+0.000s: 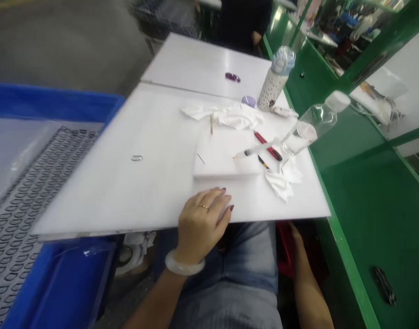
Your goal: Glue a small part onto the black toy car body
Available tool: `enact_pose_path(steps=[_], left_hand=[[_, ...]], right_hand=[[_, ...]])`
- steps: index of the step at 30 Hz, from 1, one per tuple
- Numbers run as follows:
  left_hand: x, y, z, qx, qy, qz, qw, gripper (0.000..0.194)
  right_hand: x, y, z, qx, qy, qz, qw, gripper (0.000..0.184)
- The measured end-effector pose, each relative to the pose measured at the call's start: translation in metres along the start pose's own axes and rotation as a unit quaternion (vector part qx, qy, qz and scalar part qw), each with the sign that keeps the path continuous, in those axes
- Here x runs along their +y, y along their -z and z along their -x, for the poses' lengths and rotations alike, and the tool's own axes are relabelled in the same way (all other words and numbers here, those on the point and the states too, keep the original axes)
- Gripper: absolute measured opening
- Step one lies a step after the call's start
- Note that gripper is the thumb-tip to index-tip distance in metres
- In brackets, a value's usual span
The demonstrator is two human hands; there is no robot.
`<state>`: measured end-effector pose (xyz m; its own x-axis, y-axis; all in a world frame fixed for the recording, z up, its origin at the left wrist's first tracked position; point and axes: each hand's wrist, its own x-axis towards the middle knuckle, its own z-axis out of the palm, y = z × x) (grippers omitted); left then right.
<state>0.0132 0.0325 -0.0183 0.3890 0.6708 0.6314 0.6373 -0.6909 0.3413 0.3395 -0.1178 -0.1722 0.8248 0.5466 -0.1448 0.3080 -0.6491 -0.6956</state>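
Observation:
My left hand (204,221) lies palm down on the near edge of the white table (154,192), fingers loosely stretched, holding nothing. Just beyond its fingertips is a white block (226,155) with a thin dark pin-like piece (200,158) on it. A syringe (259,147) with an orange tip rests across the block's right side. My right hand (296,232) hangs below the table edge by a red stool (285,249); its fingers are hidden. A small metal loop (137,158) lies alone to the left.
Right of the block are a red cutter (268,146), crumpled tissues (279,183) and a clear bottle (303,130). A spotted flask (273,87) stands farther back. A blue bin (58,98) holds sheets of dark loops at left. Another person (241,23) is beyond the table.

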Motion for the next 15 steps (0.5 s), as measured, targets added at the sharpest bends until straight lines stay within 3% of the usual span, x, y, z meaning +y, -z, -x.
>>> enact_pose_path(steps=[2, 3, 5, 7, 11, 15], left_hand=[[0.000, 0.000, -0.001, 0.002, -0.006, -0.004, 1.000, 0.013], [0.000, 0.000, -0.001, 0.002, -0.008, -0.004, 1.000, 0.013], [0.000, -0.001, -0.002, 0.003, -0.010, -0.003, 1.000, 0.012], [0.000, -0.001, -0.002, 0.013, -0.010, -0.006, 1.000, 0.011], [0.000, -0.002, -0.003, 0.023, -0.010, -0.016, 1.000, 0.011], [0.000, -0.002, -0.004, 0.015, -0.013, -0.011, 1.000, 0.012]], right_hand=[[0.003, 0.000, 0.011, 0.012, -0.073, 0.048, 0.996, 0.051], [0.003, 0.000, 0.019, 0.026, -0.097, 0.070, 0.993, 0.062], [-0.003, 0.001, 0.038, 0.055, -0.100, 0.094, 0.989, 0.094], [-0.014, 0.004, 0.062, 0.055, -0.064, 0.097, 0.992, 0.110], [-0.040, 0.010, 0.106, -0.012, 0.008, 0.093, 0.996, 0.106], [-0.050, 0.007, 0.127, -0.067, 0.050, 0.120, 0.989, 0.100]])
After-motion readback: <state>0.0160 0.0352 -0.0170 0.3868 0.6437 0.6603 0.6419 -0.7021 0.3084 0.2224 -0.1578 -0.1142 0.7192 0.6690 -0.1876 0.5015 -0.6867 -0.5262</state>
